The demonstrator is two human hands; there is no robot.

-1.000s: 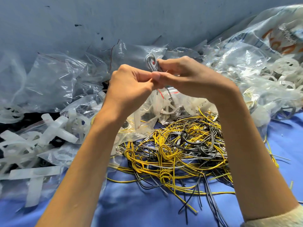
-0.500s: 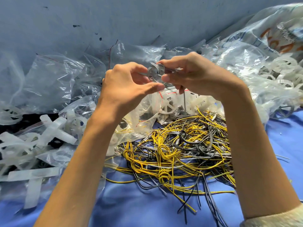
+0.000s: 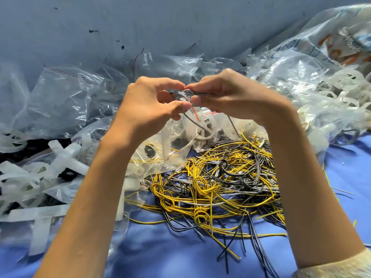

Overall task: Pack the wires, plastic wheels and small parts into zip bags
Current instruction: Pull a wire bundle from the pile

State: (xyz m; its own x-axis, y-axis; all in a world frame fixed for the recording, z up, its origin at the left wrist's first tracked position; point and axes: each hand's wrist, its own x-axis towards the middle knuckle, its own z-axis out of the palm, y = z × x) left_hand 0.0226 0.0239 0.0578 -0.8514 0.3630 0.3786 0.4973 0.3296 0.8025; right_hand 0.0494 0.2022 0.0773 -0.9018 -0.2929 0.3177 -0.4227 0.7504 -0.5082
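Note:
A small coil of grey wire (image 3: 183,95) is held up in the air between both hands, its loose ends trailing down toward the pile. My left hand (image 3: 148,106) pinches the coil from the left with thumb and fingers. My right hand (image 3: 226,96) pinches it from the right. Below them a tangled pile of yellow, black and grey wires (image 3: 216,187) lies on the blue cloth (image 3: 170,253), some tied into small loops. Clear zip bags (image 3: 66,97) are heaped behind, and white plastic wheels (image 3: 347,81) show inside a big bag at right.
White plastic strips and cross-shaped pieces (image 3: 50,167) lie in a heap at the left. A large printed plastic sack (image 3: 331,43) leans at the back right. A grey-blue wall (image 3: 160,23) closes off the back. Bare blue cloth shows in front of the wire pile.
Both hands stay together at the coil, which has turned between the fingers and now lies flatter. The hands have sunk slightly, and the grey wire's tail swings below them.

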